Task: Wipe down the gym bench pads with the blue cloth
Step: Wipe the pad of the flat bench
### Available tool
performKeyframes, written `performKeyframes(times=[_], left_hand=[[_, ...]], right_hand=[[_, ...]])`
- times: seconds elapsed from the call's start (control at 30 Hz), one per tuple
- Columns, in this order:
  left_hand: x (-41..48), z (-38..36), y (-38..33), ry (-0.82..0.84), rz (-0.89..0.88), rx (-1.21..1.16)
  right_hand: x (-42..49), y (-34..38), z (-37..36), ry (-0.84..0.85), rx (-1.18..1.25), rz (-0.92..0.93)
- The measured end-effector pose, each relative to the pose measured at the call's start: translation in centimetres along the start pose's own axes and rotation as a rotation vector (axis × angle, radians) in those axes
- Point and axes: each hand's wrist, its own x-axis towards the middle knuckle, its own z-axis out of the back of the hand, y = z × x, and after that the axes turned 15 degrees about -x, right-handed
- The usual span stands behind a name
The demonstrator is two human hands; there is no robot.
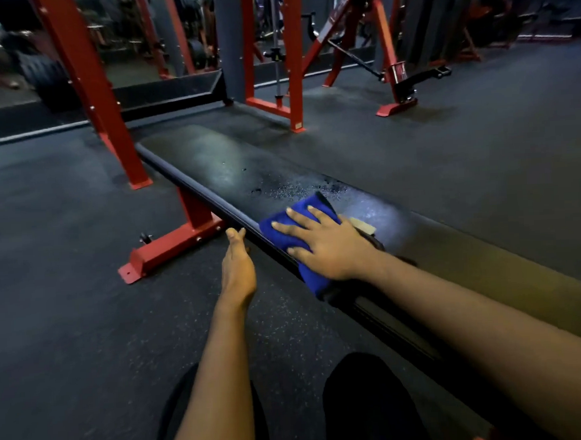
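head | right hand spread flat, pressing blue cloth on the bench pad at its near long edge | left hand fingers together, touching that edge beside the cloth | wet droplets just beyond cloth

Black bench pad under blue cloth, droplets

bare forearms, no sleeves; black trousers below.
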Motion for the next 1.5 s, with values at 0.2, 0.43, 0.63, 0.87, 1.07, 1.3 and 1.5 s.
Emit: performKeyframes(times=[0.2, 0.43, 0.63, 0.87, 1.07, 1.3, 1.5], left_hand=[[-0.3, -0.6, 0.0, -0.042, -0.009, 0.035], [0.2, -0.4, 0.1, -0.055, -0.016, 0.019], [0.2, -0.4, 0.0, -0.058, 0.003, 0.052], [-0.6, -2.5, 0.5, -0.171, -0.057, 0.088], [-0.3, -4.0, 1.0, -0.251, -0.118, 0.130], [0.7, -5.1, 0.0, -0.358, -0.138, 0.204], [3.5, -7.0, -1.9, -0.403, -0.025, 0.217]], right_hand=[[-9.4, -1.8, -1.1, -0.060, -0.077, 0.049], [0.8, 1.2, -0.2, -0.055, -0.032, 0.016], [3.0, 0.8, 0.7, 0.001, 0.039, 0.047], [-7.7, -1.2, -0.7, -0.042, -0.007, -0.009], [-0.5, -1.2, 0.1, -0.001, 0.100, -0.124], [-7.0, -2.5, -0.6, -0.045, 0.062, -0.114], [-8.3, -3.8, -0.7, -0.014, 0.084, -0.162]])
